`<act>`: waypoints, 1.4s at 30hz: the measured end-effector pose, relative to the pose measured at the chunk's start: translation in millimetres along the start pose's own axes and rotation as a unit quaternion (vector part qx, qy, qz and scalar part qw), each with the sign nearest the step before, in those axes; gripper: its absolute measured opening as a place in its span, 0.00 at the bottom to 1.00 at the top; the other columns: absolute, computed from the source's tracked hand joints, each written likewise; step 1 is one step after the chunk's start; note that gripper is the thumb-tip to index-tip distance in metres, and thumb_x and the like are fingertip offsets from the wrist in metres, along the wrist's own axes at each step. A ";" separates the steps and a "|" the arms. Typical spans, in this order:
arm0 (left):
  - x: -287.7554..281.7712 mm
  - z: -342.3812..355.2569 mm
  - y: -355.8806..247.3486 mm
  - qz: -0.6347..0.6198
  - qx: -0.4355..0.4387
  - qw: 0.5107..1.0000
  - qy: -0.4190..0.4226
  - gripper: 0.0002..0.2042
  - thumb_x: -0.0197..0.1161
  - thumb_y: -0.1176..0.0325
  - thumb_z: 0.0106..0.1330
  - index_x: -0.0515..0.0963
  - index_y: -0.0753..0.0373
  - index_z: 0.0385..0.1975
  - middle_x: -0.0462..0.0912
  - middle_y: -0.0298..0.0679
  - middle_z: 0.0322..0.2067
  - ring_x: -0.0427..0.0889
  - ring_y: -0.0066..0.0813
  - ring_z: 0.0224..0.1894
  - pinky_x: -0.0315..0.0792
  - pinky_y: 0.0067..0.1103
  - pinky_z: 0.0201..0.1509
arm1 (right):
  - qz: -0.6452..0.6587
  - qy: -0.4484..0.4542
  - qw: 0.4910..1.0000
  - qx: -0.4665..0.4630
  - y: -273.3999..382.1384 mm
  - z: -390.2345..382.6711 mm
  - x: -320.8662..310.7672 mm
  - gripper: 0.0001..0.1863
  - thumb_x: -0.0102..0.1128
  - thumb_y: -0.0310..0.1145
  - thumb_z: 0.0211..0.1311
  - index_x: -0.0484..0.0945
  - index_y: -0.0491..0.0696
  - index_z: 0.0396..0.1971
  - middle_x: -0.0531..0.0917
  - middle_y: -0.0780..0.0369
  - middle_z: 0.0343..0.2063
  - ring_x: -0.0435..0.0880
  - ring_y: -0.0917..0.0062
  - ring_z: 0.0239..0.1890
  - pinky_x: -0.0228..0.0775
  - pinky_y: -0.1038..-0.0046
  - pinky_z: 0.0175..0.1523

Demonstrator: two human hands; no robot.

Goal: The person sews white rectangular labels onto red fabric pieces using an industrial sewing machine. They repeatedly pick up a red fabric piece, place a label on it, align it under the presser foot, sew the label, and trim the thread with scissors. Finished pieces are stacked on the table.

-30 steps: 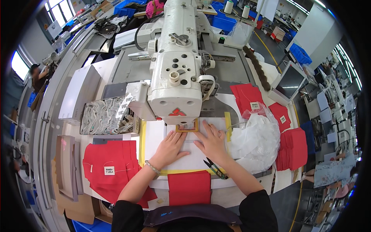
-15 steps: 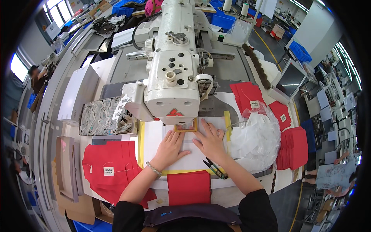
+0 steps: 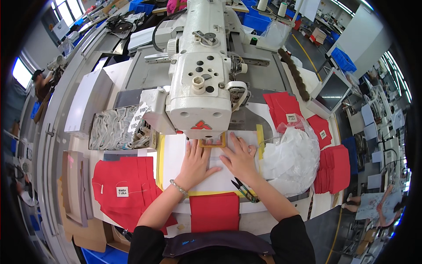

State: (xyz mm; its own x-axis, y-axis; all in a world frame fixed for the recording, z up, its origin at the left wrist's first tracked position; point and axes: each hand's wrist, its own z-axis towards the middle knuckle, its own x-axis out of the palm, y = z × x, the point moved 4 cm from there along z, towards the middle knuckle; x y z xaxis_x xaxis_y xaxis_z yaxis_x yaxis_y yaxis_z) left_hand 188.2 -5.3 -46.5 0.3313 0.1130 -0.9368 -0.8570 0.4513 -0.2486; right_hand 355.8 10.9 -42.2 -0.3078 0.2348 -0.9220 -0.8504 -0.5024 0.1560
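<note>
My left hand lies flat on a white sheet edged with yellow tape, fingers stretched forward. Beside it my right hand also rests flat with its fingers apart. The fingertips of both hands are close to a small amber clamp frame below the head of a white sewing machine. The machine head hides the needle area. Whether a fabric piece lies under the frame, I cannot tell. Thread snips with dark handles lie by my right wrist. A red fabric stack sits at the near edge.
Red pieces with a pale label lie at left, beside a box of folded labels. At right are a heap of white scraps in clear plastic, a red stack and a small screen. Other people stand farther off.
The whole view has shifted slightly. Both hands stay flat on the white sheet by the clamp frame, and the left fingers appear a little more spread.
</note>
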 end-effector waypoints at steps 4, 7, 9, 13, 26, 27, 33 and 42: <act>4.3 2.3 -1.0 0.017 -0.025 1.000 -0.004 0.45 0.58 0.34 0.56 0.63 0.69 0.63 0.58 0.63 0.64 0.53 0.63 0.69 0.48 0.58 0.66 | -0.001 0.006 1.000 0.004 -0.8 0.3 1.5 0.16 0.60 0.48 0.59 0.80 0.61 0.46 0.65 0.56 0.65 0.64 0.64 0.63 0.52 0.54 0.56; 7.4 2.5 -1.2 0.019 -0.037 0.999 -0.011 0.46 0.58 0.32 0.55 0.64 0.67 0.63 0.56 0.62 0.65 0.53 0.63 0.69 0.48 0.62 0.63 | 0.004 0.013 1.000 0.008 -1.9 0.3 2.9 0.17 0.60 0.48 0.59 0.79 0.61 0.47 0.65 0.56 0.65 0.64 0.64 0.63 0.52 0.53 0.56; 8.3 2.7 -1.2 0.019 -0.044 0.999 -0.009 0.46 0.59 0.32 0.54 0.64 0.67 0.62 0.56 0.61 0.65 0.53 0.63 0.69 0.47 0.63 0.62 | 0.006 0.017 1.000 0.009 -2.2 0.6 3.4 0.17 0.59 0.48 0.60 0.79 0.61 0.47 0.64 0.56 0.65 0.64 0.64 0.63 0.52 0.53 0.56; 8.0 2.9 -2.3 0.016 -0.054 0.998 -0.014 0.47 0.60 0.31 0.52 0.65 0.67 0.62 0.56 0.60 0.65 0.53 0.63 0.68 0.48 0.65 0.60 | 0.007 0.027 1.000 0.012 -3.1 0.2 4.3 0.17 0.59 0.47 0.60 0.79 0.61 0.48 0.64 0.56 0.66 0.63 0.63 0.63 0.52 0.52 0.55; 7.0 2.0 -9.3 -0.006 -0.120 0.993 -0.009 0.50 0.61 0.29 0.49 0.63 0.61 0.66 0.60 0.58 0.63 0.54 0.64 0.67 0.44 0.70 0.58 | -0.013 0.027 0.999 0.011 -0.1 0.9 1.5 0.22 0.60 0.47 0.59 0.77 0.61 0.54 0.65 0.57 0.65 0.64 0.65 0.63 0.53 0.52 0.55; 7.5 2.1 -9.5 -0.004 -0.123 0.992 -0.008 0.49 0.61 0.29 0.49 0.63 0.61 0.66 0.60 0.58 0.62 0.55 0.64 0.67 0.44 0.70 0.58 | -0.018 0.033 0.999 0.014 0.3 0.3 0.3 0.23 0.60 0.47 0.59 0.76 0.60 0.55 0.65 0.57 0.66 0.65 0.65 0.63 0.52 0.52 0.55; 5.7 2.8 -10.9 0.005 -0.128 0.992 -0.011 0.48 0.60 0.30 0.51 0.64 0.61 0.66 0.61 0.59 0.62 0.55 0.63 0.67 0.43 0.69 0.59 | 0.000 0.053 0.998 0.018 11.9 -18.3 -39.6 0.28 0.62 0.44 0.58 0.72 0.54 0.59 0.67 0.60 0.62 0.66 0.69 0.61 0.48 0.57 0.56; -8.9 -25.3 -17.4 0.036 -0.112 0.993 0.015 0.46 0.61 0.35 0.55 0.61 0.67 0.65 0.60 0.62 0.64 0.52 0.58 0.71 0.45 0.51 0.70 | 0.110 0.044 0.990 0.071 16.0 -100.2 -55.7 0.26 0.67 0.32 0.52 0.75 0.54 0.54 0.75 0.65 0.45 0.74 0.74 0.46 0.50 0.66 0.50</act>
State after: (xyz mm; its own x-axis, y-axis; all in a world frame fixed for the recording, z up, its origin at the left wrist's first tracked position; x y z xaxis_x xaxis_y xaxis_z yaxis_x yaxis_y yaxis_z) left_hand 190.2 -36.5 -40.0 0.2575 0.1107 -0.9599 -0.9453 0.2348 -0.2265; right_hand 402.1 -93.6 -23.8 -0.4594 0.0571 -0.8864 -0.8203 -0.4100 0.3988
